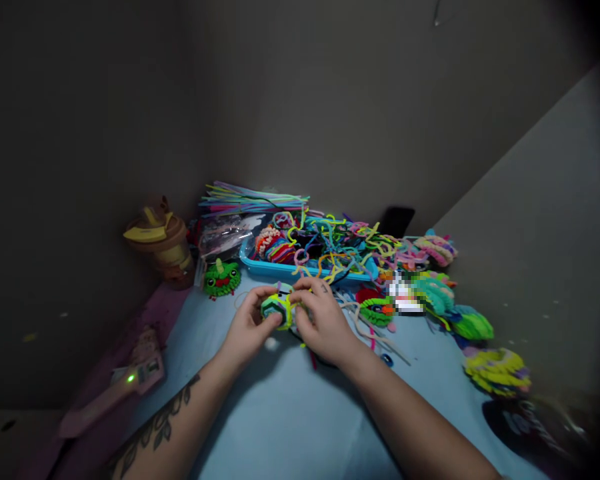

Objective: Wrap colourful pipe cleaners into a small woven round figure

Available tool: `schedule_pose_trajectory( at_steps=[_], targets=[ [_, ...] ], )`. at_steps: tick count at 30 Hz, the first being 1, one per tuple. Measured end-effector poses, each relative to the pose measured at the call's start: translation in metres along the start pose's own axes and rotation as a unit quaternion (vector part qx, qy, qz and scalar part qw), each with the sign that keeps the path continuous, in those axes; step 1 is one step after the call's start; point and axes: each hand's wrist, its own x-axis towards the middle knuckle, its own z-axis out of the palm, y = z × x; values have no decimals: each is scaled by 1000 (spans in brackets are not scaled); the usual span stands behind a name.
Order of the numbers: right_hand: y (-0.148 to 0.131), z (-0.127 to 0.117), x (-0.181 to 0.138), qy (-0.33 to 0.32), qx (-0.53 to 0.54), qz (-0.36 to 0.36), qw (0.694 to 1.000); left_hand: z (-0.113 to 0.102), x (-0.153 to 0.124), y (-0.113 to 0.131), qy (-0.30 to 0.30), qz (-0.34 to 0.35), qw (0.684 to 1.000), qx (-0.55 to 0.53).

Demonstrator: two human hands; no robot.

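My left hand (247, 327) and my right hand (323, 320) meet over a small round piece (277, 310) wound from green, yellow and teal pipe cleaners. Both hands pinch it just above the light blue table top (280, 413). The left fingers grip its left side. The right fingers curl over its right edge and hide part of it. A small white ball (271, 344) lies on the table just under the left hand.
A blue tray (280, 270) full of loose pipe cleaners stands behind my hands. Finished fuzzy pieces lie around: a green frog-like one (221, 279) at left, green and yellow ones (497, 370) at right. A yellow-lidded cup (160, 250) and a pink device (135, 377) sit left.
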Motion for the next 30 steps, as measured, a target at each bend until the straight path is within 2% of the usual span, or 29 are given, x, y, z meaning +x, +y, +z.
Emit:
schedule_pose_trajectory(
  at_steps=[6,12,16,22,27,30],
  targets=[
    [-3,0,1,-2,-2,16,1000,-1,0,-4,8,27,999,36],
    [0,6,-2,29,-39,0,999,1,-3,-7,14,39,994,96],
    [2,4,0,44,-6,9,999,2,-3,-5,7,33,998,55],
    [2,-3,4,24,56,42,997,-3,-2,2,-35,-15,999,-22],
    [2,-8,5,27,39,39,998,-2,-2,3,-35,-45,996,-63],
    [2,-7,5,38,22,8,999,-2,-2,1,-33,-63,994,-81]
  ],
)
